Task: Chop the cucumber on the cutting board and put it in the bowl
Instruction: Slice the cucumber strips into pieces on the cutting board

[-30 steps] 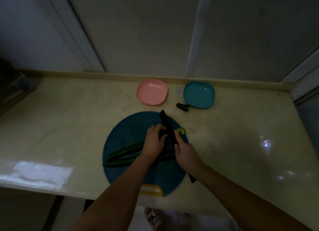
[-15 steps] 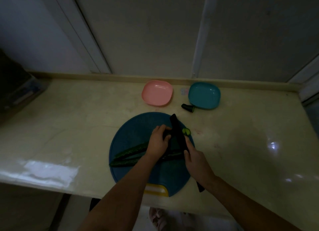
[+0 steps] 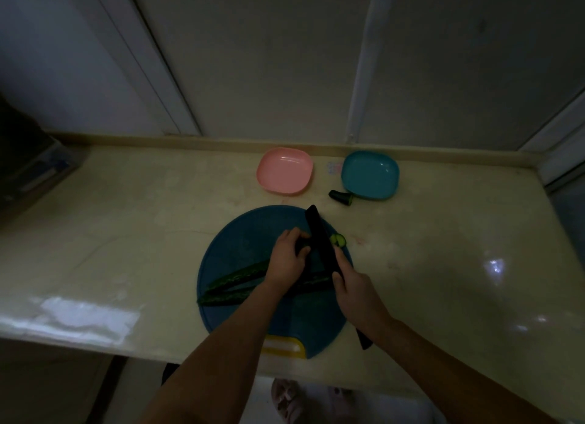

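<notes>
Two hands slice a cucumber [image 3: 234,281] on a round blue cutting board [image 3: 240,243] in dim light.

We see the left hand [image 3: 286,259] with its fingers curled down over the cucumber's right end, holding it. The cucumber is two long dark strips lying side by side, running from 8 o'clock toward 3 o'clock on the cutting board. The right hand [image 3: 357,293] grips the handle of a black knife [image 3: 319,236]. Its blade points to 12 o'clock, just right of the left fingertips; we cannot tell whether the edge touches the cucumber. A couple of pale slices [image 3: 338,240] lie at the cutting board's 2 o'clock edge. Beyond it on the pale counter [image 3: 126,217] sit a pink bowl [image 3: 285,170] at 12 o'clock and a teal bowl [image 3: 370,175] at 1 o'clock — with a cut cucumber tip [image 3: 340,197] just beside the teal one.
</notes>
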A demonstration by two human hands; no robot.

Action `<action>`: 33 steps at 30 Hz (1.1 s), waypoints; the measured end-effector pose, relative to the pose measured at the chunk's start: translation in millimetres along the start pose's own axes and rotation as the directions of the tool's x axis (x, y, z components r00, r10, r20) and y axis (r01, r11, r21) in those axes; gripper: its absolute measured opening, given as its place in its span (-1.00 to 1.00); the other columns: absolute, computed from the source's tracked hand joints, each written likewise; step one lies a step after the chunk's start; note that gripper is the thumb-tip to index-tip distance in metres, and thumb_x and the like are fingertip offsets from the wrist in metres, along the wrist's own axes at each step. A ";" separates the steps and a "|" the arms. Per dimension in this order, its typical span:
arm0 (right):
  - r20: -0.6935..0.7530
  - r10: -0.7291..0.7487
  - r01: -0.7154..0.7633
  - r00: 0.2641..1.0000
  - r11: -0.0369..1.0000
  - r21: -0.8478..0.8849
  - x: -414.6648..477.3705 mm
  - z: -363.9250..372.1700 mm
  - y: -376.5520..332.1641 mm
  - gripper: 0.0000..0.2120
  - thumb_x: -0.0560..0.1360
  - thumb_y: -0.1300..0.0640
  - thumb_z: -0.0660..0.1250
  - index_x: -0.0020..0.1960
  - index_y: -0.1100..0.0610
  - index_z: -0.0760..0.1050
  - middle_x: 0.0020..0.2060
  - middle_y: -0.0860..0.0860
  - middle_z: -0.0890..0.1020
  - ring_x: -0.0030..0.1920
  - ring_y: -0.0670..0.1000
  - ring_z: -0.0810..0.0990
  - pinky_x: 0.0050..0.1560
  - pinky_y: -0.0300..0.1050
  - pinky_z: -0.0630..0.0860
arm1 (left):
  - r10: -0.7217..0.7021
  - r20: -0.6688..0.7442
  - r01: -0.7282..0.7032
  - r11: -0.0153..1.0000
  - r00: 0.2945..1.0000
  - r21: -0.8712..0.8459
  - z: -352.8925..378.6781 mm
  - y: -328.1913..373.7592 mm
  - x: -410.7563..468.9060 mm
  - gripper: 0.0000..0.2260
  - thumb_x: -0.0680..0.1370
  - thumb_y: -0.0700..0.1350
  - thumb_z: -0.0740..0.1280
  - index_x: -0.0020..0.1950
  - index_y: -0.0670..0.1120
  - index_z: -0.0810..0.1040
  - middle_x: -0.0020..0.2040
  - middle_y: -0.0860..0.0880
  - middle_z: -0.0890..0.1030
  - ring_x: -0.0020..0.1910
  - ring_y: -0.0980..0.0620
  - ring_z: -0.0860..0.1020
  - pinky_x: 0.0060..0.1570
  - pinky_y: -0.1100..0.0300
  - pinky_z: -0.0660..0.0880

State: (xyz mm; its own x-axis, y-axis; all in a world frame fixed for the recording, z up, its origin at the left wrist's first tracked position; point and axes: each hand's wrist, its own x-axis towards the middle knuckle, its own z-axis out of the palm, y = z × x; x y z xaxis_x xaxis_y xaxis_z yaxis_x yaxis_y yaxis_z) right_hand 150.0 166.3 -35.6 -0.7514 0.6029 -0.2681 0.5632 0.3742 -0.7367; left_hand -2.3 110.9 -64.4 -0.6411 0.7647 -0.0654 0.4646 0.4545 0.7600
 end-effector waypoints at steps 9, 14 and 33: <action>-0.005 0.013 -0.013 1.000 1.000 0.011 1.3 0.5 -1.8 -0.47 0.62 0.16 0.07 0.51 -0.01 -0.07 -0.38 0.10 0.49 -0.47 -0.08 0.36 -0.47 -0.29 0.25 | 0.005 -0.002 -0.005 1.000 1.000 -0.010 0.0 -1.3 0.1 -0.86 0.51 -0.26 0.32 0.06 -0.15 0.50 0.00 -0.07 0.50 0.02 0.02 0.45 -0.04 0.28 0.33; 0.009 0.013 -0.013 1.000 1.000 0.007 0.5 0.4 -1.9 -0.47 0.62 0.16 0.06 0.51 0.00 -0.10 -0.39 0.08 0.48 -0.47 -0.09 0.35 -0.48 -0.29 0.24 | 0.002 -0.003 -0.002 1.000 1.000 -0.022 0.3 -1.1 0.3 -0.87 0.51 -0.26 0.32 0.05 -0.15 0.49 0.00 -0.06 0.50 0.03 0.01 0.46 0.02 0.22 0.38; 0.043 0.017 -0.017 0.999 1.000 -0.009 16.5 4.3 -12.4 -0.46 0.62 0.20 0.05 0.52 0.03 -0.08 -0.43 -0.05 0.39 -0.46 -0.12 0.35 -0.47 -0.31 0.32 | 0.024 -0.022 -0.024 1.000 0.999 -0.011 0.6 -0.7 -0.3 -0.86 0.50 -0.26 0.33 0.05 -0.16 0.51 -0.02 -0.06 0.51 0.02 0.00 0.47 0.04 0.17 0.41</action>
State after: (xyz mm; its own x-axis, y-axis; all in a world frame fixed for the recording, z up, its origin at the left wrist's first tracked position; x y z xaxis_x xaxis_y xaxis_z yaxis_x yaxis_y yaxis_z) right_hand 129.1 168.6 -33.5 -0.7555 0.5787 -0.3073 0.5790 0.3701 -0.7265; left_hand -2.1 110.6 -65.3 -0.6430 0.7651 -0.0335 0.4728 0.4309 0.7686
